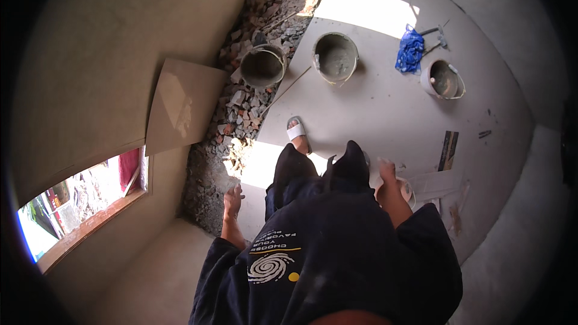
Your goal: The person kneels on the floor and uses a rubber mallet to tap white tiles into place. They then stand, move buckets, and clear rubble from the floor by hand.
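Note:
My left hand (pixel 233 197) hangs at my left with loosely spread fingers, over the edge of the pale floor board (pixel 385 90) beside rubble (pixel 235 114). My right hand (pixel 386 176) hangs at my right, fingers loosely extended and empty, with a pale container (pixel 404 189) partly hidden behind it. Between my hands are my dark shorts and shirt (pixel 349 247). My left foot in a white slide sandal (pixel 297 132) shows on the board; my right foot is mostly hidden.
Grey-coated buckets (pixel 334 54) (pixel 264 66) (pixel 444 81) stand ahead, near a blue bag (pixel 410 51) with tools. A thin rod (pixel 286 90) lies along the rubble's edge. A loose panel (pixel 180 105) leans on the left wall above an opening (pixel 90 198). A dark strip (pixel 447 150) lies right.

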A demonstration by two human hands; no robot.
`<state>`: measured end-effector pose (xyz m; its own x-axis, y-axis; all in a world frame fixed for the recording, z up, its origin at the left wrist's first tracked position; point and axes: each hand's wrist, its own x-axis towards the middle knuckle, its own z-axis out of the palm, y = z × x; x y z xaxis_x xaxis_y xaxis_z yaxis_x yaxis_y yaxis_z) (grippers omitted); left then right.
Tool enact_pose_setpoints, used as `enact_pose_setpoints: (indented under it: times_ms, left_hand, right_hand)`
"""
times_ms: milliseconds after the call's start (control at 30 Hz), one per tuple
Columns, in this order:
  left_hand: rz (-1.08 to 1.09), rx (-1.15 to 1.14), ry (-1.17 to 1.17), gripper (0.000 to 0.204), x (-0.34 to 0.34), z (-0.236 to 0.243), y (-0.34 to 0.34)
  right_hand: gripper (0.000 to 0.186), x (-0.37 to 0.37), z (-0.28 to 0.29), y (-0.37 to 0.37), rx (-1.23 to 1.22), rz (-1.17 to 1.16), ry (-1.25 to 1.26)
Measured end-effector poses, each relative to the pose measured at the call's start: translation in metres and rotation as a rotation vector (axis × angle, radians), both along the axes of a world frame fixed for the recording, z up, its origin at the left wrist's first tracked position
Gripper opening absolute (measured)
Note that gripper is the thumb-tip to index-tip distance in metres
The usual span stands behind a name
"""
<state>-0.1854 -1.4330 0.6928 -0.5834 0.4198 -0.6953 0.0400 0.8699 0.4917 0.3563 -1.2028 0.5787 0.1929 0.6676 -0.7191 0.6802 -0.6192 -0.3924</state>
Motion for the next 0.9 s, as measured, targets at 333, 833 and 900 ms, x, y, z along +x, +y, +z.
enact_pose_setpoints:
  times_ms: [333, 833, 900]
  left_hand:
    - [0.359, -0.295, -0.080, 0.047, -0.007, 0.032, -0.041]
    - [0.128, -1.023, -0.322, 0.048, 0.145, 0.074, -0.018]
    - [0.343, -1.013, -0.281, 0.047, 0.133, 0.068, 0.005]
  right_hand:
    - [0.050, -0.192, -0.008, 0.198, -0.040, 0.319, 0.016]
    - [0.059, -0.237, -0.261, 0.319, 0.176, 1.070, -0.433]
    - [0.055, -0.233, -0.268, 0.326, -0.109, 1.169, -0.343]
